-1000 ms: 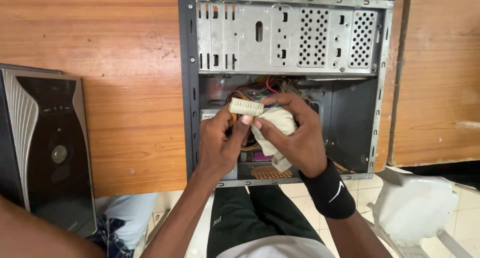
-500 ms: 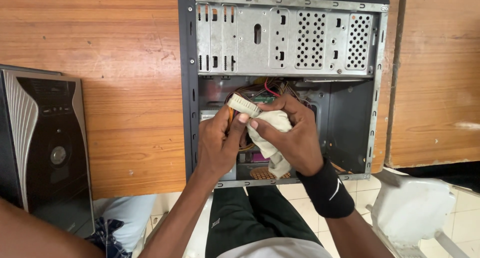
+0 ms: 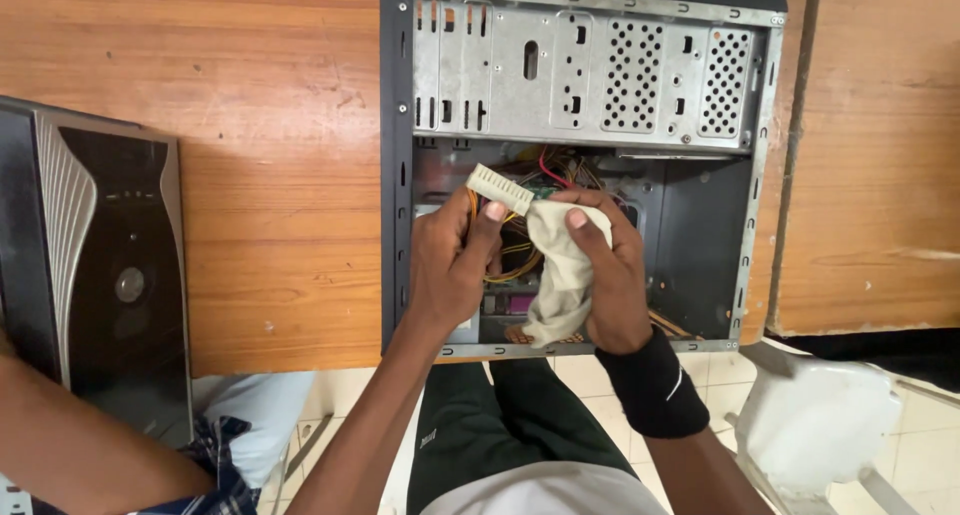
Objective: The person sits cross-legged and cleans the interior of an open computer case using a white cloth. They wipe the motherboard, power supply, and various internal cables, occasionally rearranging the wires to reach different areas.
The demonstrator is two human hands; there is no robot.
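pinching a white multi-pin power connector (image 3: 500, 188) between thumb and fingers, the left hand (image 3: 455, 265) sits at centre frame, inside the open computer case (image 3: 395, 175). connector's tilted, its far end pointing toward upper left, w/ orange and yellow wires (image 3: 520, 260) trailing down from it behind the hand. right hand (image 3: 605, 275) is just beside the left, fingers curled round a pale cloth (image 3: 560, 275); thumb presses the cloth's top edge right next to the connector, and the rest of the cloth hangs down toward the case's lower edge. black wristband (image 3: 655, 385) on the right wrist.

case lies open on a wooden desk (image 3: 250, 125), metal drive bays w/ perforated panels (image 3: 620, 75) across the upper part of the frame. a second, closed black tower (image 3: 90, 245) stands at the left edge. another person's forearm (image 3: 70, 445) crosses lower left. white plastic chair (image 3: 820, 425) at lower right, tiled floor below. dark green trousers (image 3: 490, 435) at bottom centre.
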